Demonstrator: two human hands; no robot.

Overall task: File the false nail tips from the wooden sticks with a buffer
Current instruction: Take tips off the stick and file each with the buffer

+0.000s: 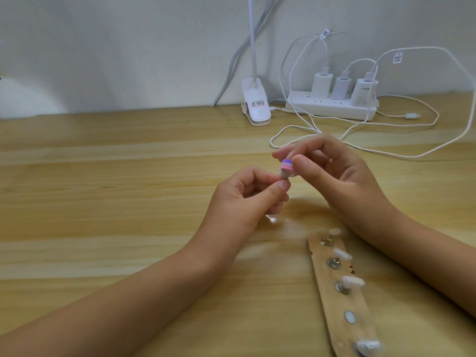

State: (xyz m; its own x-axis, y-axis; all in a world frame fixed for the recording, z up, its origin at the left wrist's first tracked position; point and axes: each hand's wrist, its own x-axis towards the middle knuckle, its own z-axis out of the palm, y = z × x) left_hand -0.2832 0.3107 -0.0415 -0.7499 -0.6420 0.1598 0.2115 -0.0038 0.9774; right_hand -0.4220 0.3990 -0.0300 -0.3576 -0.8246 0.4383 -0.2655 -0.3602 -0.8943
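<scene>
- My L hand (244,199) is curled, thumb & forefinger pinching a small greyish piece (360,174). It's prob. a false nail tip on its peg, but too small & blurred to be sure.
- My R hand (342,171) grips the buffer (364,166), a little pink/purple layered block seen end-on, w/ thumb in front & fingers behind.
- The buffer sits right on top of the greyish piece, touching it. Both are held up above the desk (128,202), near mid-view.
- Step, as I read it: filing one tip, partway thru the set.
- The wooden stick (332,302) lies flat on the desk, lower right, just beside my R forearm.
- 4 nail tips (353,281) stand on it on metal pegs.
- 1 bare disc (349,317) sits betw. the 3rd & last tip, likely the slot for the piece I'm holding.
- Next move needs short light strokes along the tip edge w/ the L pinch firm so the piece doesn't twist. Then back onto the bare disc & pick another.
- Risk: the piece is tiny, so too much pressure could flick it out of my fingers.
- At the wall there's a power strip (309,107) w/ 3 chargers (340,86), loose white cables (412,155) & a clip lamp (256,104), all well apart from my hands.
</scene>
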